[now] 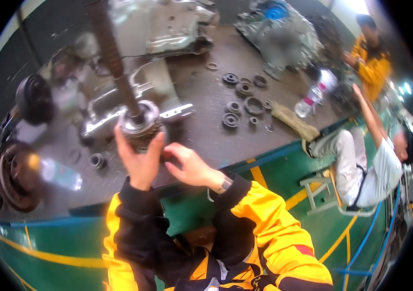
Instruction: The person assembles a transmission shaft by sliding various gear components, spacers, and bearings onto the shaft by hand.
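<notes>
A long dark shaft [112, 60] slants down from the top of the view, blurred along its upper part. At its lower end sits a shiny metal gear [141, 123]. My left hand [138, 157] is closed on the gear, its thumb and fingers at opposite sides of the rim. Just to the right is my right hand [192, 167], its fingers bent and its thumb apart from them. Nothing shows in the right hand, whose fingertips are close to the left hand and the gear's underside.
Several loose gears and rings [245, 104] lie right of centre beside a cloth roll [293, 121] and a plastic bottle [308, 102]. Metal housings [167, 26] stand behind. Another bottle [61, 174] lies left, near a small gear [98, 160]. Two people are at the right, one seated [371, 169].
</notes>
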### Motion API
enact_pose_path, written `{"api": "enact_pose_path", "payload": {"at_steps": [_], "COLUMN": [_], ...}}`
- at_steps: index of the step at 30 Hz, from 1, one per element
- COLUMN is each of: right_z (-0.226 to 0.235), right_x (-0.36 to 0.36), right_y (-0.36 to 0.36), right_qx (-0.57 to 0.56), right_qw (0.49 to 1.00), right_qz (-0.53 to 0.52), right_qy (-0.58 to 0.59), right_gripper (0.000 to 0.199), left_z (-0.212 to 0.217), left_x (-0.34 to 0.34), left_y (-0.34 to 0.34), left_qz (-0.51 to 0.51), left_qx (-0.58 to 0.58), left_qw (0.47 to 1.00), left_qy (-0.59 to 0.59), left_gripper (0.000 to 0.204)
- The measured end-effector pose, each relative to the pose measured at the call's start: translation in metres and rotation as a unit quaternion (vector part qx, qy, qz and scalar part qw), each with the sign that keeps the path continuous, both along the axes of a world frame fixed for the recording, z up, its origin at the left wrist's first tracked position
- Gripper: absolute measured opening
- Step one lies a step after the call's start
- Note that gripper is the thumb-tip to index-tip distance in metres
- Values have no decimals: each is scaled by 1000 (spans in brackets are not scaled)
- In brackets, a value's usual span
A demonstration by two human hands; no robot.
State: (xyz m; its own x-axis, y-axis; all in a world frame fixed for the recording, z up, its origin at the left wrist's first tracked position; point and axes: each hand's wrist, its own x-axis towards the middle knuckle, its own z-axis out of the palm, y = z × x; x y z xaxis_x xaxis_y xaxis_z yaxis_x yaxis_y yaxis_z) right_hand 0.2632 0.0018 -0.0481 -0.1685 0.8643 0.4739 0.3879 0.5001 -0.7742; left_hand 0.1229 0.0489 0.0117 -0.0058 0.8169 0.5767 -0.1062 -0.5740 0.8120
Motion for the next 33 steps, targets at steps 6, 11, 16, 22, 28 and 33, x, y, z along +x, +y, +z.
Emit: {"api": "enact_pose_path", "payload": {"at_steps": [6,11,16,22,28,33], "right_z": [3,8,6,2,3,-4], "right_x": [0,-1,6,7,5,6], "right_y": [0,-1,0,0,1,1], "right_qx": [1,-18,14,12,30,32], "right_qw": [1000,1000,1000,1000,999,999], "right_qz": [3,15,0,-6,-17,-25], "right_qy": [-2,16,8,7,6,9], "right_gripper": [32,30,27,26,24,17], "left_z": [6,5,6,4,7,2], "left_x": [1,0,6,6,7,10], "left_y": [1,1,-2,-2,-4,-6], "left_qz": [-19,-15,-14,-29,-19,-14], "left_qx": [23,8,14,17,52,48], "left_qw": [1000,1000,1000,999,998,998], "left_qy": [-1,-14,-4,-5,18,40], "left_gripper": [66,65,65,65,68,69]}}
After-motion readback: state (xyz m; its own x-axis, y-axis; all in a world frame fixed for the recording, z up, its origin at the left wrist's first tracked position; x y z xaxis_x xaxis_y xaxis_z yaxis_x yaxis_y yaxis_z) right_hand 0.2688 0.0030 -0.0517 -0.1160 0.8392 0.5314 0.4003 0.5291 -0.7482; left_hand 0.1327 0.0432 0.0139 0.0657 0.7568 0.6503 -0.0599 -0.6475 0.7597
